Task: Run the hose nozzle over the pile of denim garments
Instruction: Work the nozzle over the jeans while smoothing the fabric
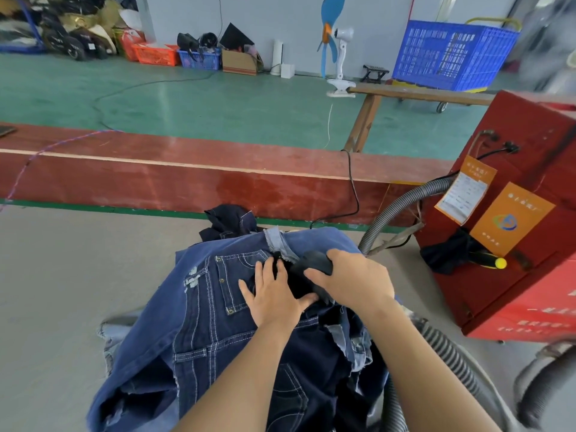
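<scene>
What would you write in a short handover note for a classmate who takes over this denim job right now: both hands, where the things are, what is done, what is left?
Left hand: flat, fingers straight, pressing on the top of the denim pile.
Right hand: curled round the dark hose nozzle, held down against the pile's far end.
The grey ribbed hose runs to the red machine on the right.
Done: nozzle is on the top garment. How much has been covered cannot be told.
Left: run the nozzle over the rest of the pile, keeping the cloth flat.
</scene>
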Action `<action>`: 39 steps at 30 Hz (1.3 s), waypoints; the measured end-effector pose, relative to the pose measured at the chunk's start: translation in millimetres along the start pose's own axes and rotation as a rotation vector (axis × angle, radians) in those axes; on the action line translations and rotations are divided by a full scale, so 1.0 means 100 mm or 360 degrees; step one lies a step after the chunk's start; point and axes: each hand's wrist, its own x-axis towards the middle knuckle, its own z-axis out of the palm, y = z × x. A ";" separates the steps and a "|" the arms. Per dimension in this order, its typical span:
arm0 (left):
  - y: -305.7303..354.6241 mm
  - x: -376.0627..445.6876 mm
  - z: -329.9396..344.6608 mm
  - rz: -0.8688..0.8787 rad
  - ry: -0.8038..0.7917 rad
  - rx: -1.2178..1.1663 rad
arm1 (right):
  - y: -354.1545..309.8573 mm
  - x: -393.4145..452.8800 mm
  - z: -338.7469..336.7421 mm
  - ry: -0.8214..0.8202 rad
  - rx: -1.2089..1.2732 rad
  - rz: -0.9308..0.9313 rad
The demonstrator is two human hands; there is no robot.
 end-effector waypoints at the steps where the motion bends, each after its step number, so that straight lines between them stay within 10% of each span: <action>1: 0.00 0.00 -0.01 0.0007 -0.0008 0.0001 | -0.01 0.01 0.00 0.0025 0.0075 0.0014; 14: -0.01 0.01 -0.04 0.0027 -0.0135 0.0060 | 0.25 -0.09 -0.22 -0.0269 0.0092 0.0084; 24: 0.00 0.01 -0.03 -0.0006 -0.0101 -0.0002 | 0.01 0.06 -0.12 0.0099 0.0428 0.0124; 33: 0.02 0.02 -0.03 -0.0019 -0.0140 0.0031 | 0.21 -0.06 -0.18 -0.0266 0.0102 0.0123; 39: 0.02 0.02 -0.04 -0.0016 -0.0112 0.0026 | -0.02 0.05 0.02 -0.0048 0.0187 0.0128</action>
